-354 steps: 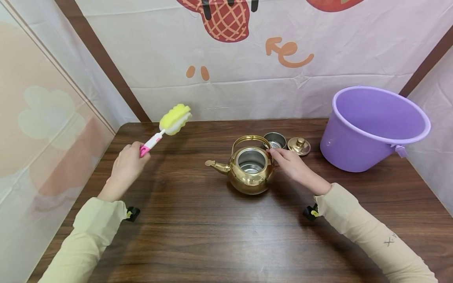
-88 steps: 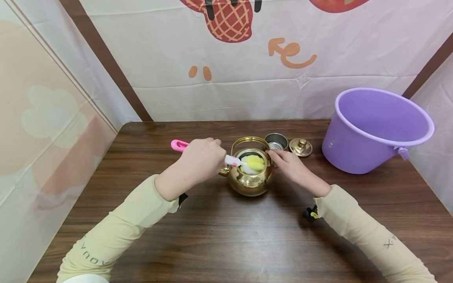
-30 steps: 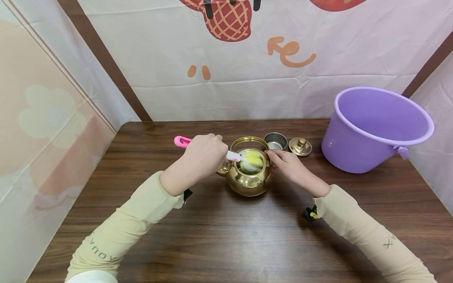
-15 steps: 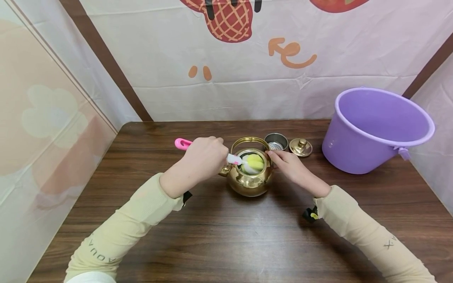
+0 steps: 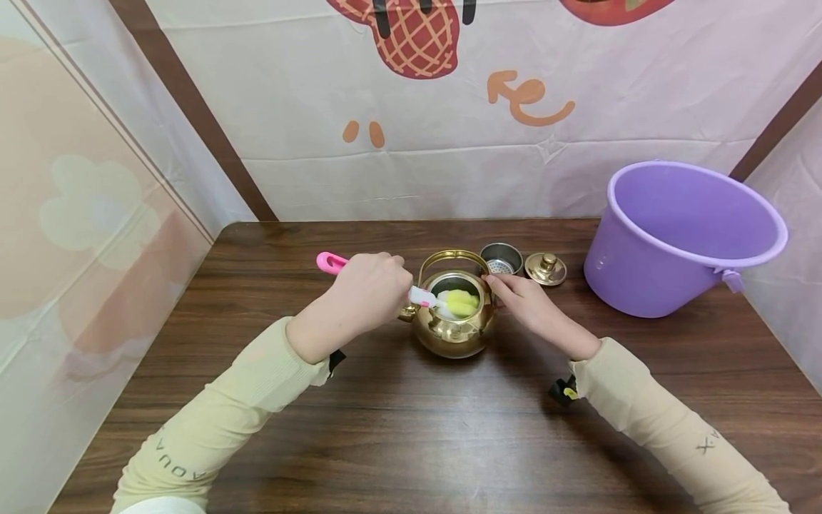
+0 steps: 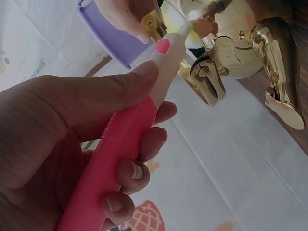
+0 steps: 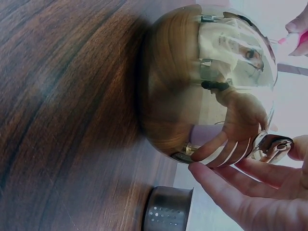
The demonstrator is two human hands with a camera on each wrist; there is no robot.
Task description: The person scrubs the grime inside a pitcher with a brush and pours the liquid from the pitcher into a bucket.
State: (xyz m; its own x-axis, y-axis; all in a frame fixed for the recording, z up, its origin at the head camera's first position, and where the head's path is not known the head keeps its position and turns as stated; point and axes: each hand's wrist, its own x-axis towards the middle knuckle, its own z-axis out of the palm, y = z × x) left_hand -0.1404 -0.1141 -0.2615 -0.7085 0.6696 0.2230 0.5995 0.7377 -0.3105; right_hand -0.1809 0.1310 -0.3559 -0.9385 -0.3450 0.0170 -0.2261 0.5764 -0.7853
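Observation:
My left hand grips a sponge bottle brush by its pink and white handle, thumb along the top and fingers curled beneath. The yellow and white sponge head sits inside the mouth of a gold metal teapot, whose lower part is hidden by the wall. The pot stands upright on the table with its spout to the left, partly behind my left hand. On its other side, my right hand pinches the base of the raised handle, while its fingertips rest against the shiny body in the right wrist view.
Behind the teapot stands a steel strainer cup with a perforated bottom. A gold lid lies beside it. A large purple bucket occupies the back right of the wooden table, with a printed cloth backdrop behind.
Long before, the brush was held up at the left; it is now in the teapot. Over the last second, the sponge has shifted toward the opening's near side. My right hand keeps its hold.

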